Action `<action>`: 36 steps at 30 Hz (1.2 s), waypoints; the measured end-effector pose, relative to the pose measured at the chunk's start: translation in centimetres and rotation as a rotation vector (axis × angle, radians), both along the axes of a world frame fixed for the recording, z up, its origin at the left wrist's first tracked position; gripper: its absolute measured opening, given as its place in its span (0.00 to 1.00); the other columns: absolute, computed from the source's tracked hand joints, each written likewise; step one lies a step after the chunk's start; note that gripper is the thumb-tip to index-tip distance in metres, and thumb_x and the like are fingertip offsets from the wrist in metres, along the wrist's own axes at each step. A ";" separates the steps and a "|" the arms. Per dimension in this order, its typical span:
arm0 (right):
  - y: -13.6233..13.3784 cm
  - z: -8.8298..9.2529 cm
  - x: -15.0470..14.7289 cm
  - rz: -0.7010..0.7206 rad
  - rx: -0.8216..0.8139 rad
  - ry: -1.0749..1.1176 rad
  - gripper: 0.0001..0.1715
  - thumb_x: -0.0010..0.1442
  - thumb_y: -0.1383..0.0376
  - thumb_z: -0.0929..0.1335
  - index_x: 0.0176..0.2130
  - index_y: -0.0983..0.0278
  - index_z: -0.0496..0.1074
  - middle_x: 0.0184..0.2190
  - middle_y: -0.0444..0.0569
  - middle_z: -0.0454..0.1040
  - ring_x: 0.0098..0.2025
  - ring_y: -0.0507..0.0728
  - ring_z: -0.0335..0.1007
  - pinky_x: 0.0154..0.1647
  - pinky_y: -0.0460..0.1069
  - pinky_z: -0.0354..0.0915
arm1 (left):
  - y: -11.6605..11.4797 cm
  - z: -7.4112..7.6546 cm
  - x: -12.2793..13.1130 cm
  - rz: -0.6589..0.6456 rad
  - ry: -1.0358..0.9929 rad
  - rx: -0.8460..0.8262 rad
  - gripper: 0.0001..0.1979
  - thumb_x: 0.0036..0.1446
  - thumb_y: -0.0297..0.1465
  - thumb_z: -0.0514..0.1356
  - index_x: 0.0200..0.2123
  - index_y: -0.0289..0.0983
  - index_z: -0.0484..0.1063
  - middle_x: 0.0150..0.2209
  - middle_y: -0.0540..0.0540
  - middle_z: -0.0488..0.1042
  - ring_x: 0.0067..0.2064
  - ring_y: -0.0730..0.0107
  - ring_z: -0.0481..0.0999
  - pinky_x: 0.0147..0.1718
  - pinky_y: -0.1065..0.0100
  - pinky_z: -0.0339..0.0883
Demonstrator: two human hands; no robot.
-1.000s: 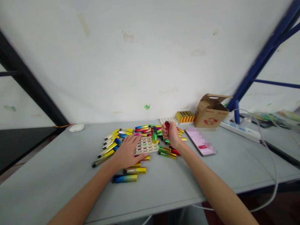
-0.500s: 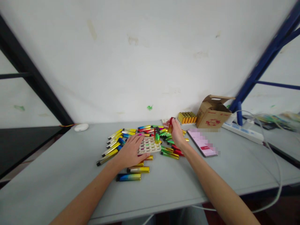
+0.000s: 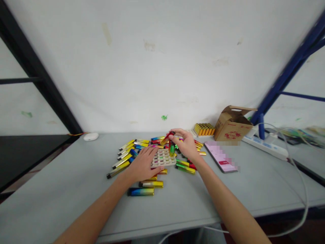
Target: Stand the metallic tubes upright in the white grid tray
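Observation:
My left hand (image 3: 143, 164) holds the left side of a white tray (image 3: 163, 159) with rows of slots, its thumb along the near edge and its fingers toward the far one. Tilted over the tray's far right corner, a red-and-gold lighter (image 3: 166, 139) is pinched in my right hand (image 3: 185, 142). Upright at that corner stands a green-and-yellow lighter (image 3: 172, 149), with a red one partly hidden behind it. Loose shiny lighters lie around the tray, among them silver-and-yellow ones (image 3: 122, 162) on the left and a blue-and-yellow one (image 3: 141, 192) in front.
At the back right, a block of upright gold lighters (image 3: 204, 129) stands beside an open cardboard box (image 3: 231, 127). A phone (image 3: 220, 157) lies right of my right forearm. Farther right are a power strip (image 3: 265, 147) and a white cable (image 3: 302, 183). A white case (image 3: 90, 136) sits back left.
My right hand has moved left with the red-and-gold lighter, from beyond the tray's right side to over its far right corner. My left hand stays on the tray.

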State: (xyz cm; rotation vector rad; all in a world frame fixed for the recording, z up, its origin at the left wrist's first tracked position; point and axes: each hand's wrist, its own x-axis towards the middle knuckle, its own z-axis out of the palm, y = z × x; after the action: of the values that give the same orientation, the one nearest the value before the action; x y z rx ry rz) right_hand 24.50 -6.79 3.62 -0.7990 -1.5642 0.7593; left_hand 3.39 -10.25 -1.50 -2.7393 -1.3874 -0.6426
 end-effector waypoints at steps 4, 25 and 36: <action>-0.4 -0.7 -0.9 -0.083 0.196 -0.336 0.07 0.56 0.63 0.71 0.38 0.60 0.77 0.46 0.53 0.76 0.54 0.61 0.68 0.59 0.59 0.60 | 0.1 -0.1 0.0 0.006 0.009 -0.011 0.36 0.56 0.46 0.59 0.61 0.30 0.59 0.61 0.30 0.64 0.64 0.45 0.60 0.62 0.46 0.54; 0.1 -1.0 -0.7 -0.155 0.284 -0.642 0.10 0.64 0.64 0.65 0.43 0.64 0.74 0.51 0.58 0.71 0.56 0.61 0.64 0.59 0.59 0.60 | 0.1 0.3 0.1 0.008 0.016 -0.018 0.34 0.56 0.45 0.60 0.60 0.31 0.61 0.60 0.32 0.65 0.63 0.47 0.61 0.62 0.47 0.54; -0.3 -0.8 -0.9 -0.140 0.261 -0.600 0.27 0.60 0.60 0.68 0.57 0.65 0.65 0.60 0.60 0.63 0.63 0.62 0.57 0.64 0.59 0.55 | 0.3 -0.3 -0.2 0.017 0.036 -0.009 0.36 0.56 0.46 0.60 0.61 0.31 0.59 0.62 0.31 0.63 0.64 0.45 0.60 0.62 0.47 0.54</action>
State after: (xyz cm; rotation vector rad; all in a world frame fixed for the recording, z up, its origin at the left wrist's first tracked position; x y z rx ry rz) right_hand 23.62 -7.14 2.78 -0.9799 -2.0584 0.2028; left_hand 3.16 -9.95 -1.80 -2.7281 -1.4084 -0.5853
